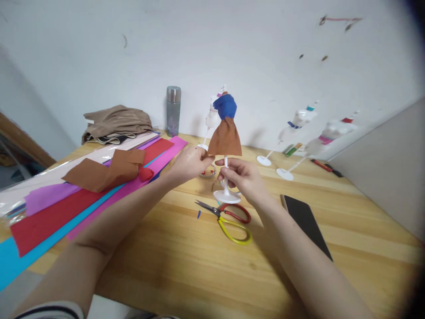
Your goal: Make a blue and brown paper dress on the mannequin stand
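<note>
A small dress-form mannequin wears a blue top (226,106) and a flared brown skirt (226,138). Its white stand (227,196) is upright at the middle of the table. My right hand (244,177) is closed round the stand's thin pole below the skirt. At the skirt's left lower corner, the fingers of my left hand (191,164) are pinched together on the hem; the fingertips are partly hidden. Scissors (219,212) with one red and one yellow handle lie just in front of the stand's base, beside a tiny blue scrap (198,215).
Coloured cloth strips (53,217) and a brown piece (109,173) cover the left side, near folded brown fabric (117,119). A flask (173,110) stands by the wall. More mannequins (300,118) stand behind. A black phone-like slab (303,221) lies right.
</note>
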Available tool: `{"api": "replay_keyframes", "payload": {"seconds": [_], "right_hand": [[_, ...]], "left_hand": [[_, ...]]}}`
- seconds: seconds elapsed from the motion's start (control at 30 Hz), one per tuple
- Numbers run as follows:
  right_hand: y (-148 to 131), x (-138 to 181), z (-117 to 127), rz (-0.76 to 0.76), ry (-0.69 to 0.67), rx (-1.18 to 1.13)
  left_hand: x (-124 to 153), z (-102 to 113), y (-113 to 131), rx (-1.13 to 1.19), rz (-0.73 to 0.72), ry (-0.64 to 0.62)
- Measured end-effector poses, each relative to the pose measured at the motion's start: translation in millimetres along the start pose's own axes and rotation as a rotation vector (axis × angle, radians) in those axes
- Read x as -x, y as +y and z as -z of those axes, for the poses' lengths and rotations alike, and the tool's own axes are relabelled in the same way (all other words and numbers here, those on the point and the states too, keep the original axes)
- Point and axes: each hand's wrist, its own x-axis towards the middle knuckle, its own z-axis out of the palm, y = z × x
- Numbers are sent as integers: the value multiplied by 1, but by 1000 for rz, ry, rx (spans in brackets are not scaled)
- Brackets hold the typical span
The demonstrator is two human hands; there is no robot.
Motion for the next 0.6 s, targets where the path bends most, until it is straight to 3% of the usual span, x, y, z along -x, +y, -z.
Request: {"api": "replay_keyframes", "payload": {"seconds": [0.17, 0.3, 0.6], "right_hand": [[10, -7, 5, 22, -35, -15], [18, -12, 6, 32, -33, -34], [28, -15, 2, 66, -14, -28]], "left_hand": [[5, 10, 4, -43, -89, -147], [8, 19, 9, -89, -77, -220], [3, 35, 7, -130, -43, -123]]}}
